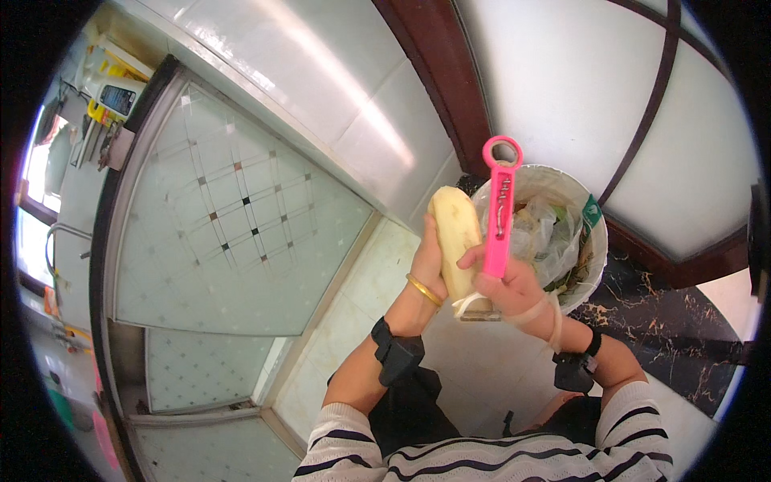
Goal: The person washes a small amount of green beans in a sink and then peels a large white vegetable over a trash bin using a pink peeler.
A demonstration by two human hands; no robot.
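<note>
My left hand [429, 256] grips a long, thick, pale yellow vegetable [455, 232] from its left side. Its surface looks peeled, and its kind is not plain. In my right hand [513, 288] is a vegetable peeler with a bright pink handle [499, 223]; the handle's ring end points away from me. The peeler's metal head [480, 315] is by the vegetable's near end, where a pale strip [467, 301] lies against it. My right fingers partly cover the tool, so contact at the blade cannot be made out.
Just beyond my hands stands a white bucket [596, 253] with a clear plastic bag [545, 235] and green scraps inside. Dark marbled stone [638, 307] lies to its right. Glass-fronted cabinets [241, 211] and a counter with bottles [117, 96] line the left.
</note>
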